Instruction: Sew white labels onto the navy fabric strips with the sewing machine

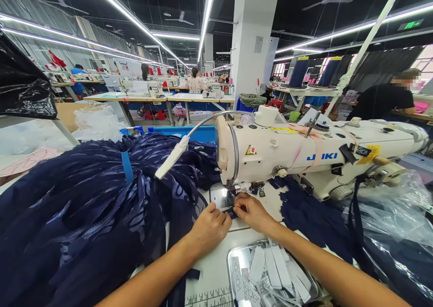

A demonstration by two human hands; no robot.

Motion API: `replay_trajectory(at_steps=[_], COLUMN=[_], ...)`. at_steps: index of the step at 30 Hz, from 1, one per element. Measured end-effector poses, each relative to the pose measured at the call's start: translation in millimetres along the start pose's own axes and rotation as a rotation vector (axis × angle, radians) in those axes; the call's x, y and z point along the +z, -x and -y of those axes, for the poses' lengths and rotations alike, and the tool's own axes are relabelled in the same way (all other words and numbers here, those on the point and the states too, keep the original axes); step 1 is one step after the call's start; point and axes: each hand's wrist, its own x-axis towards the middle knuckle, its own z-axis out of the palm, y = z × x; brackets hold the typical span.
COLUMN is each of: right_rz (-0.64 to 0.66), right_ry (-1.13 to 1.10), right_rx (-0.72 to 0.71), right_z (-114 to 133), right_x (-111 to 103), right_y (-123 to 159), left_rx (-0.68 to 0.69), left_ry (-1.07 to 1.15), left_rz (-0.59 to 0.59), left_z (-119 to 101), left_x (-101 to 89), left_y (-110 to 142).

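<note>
My left hand (211, 225) is closed, with its knuckles up, on a small strip of navy fabric (231, 213) at the needle plate. Just right of it, my right hand (252, 211) pinches the same strip between thumb and forefinger. Both hands sit under the head of a white sewing machine (270, 151), close to its needle area; the fingertips hide part of the fabric. Left of my left hand lies a big heap of navy sheer garments (101, 216), gathered with a blue band (127, 167).
A metal tray (230, 271) of printed labels (270, 271) stands between my forearms. A lamp on a bent neck (172, 157) hangs over the garments. More navy fabric (314, 216) and clear plastic (389, 212) lie right. A person in black (382, 97) sits at the far right.
</note>
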Motion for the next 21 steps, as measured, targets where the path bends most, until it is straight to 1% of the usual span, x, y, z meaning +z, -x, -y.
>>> replay_trajectory(at_steps=[7, 12, 15, 18, 21], right_rz=[0.005, 0.043, 0.095, 0.124, 0.129], right_ry=[0.078, 0.002, -0.010, 0.063, 0.182], right_rx=[-0.011, -0.032, -0.050, -0.080, -0.145], right_z=[6, 6, 5, 7, 13], right_x=[-2, -6, -9, -11, -11], right_y=[3, 6, 10, 16, 21], left_rx=[0.003, 0.003, 0.002, 0.002, 0.003], left_ry=[-0.004, 0.014, 0.023, 0.037, 0.062], left_rz=[0.018, 0.038, 0.061, 0.066, 0.066], left_z=[0, 0, 0, 0, 1], left_x=[-0.7, -1.3, -2.2, -2.1, -0.8], left_y=[-1, -1, -2, -2, -2])
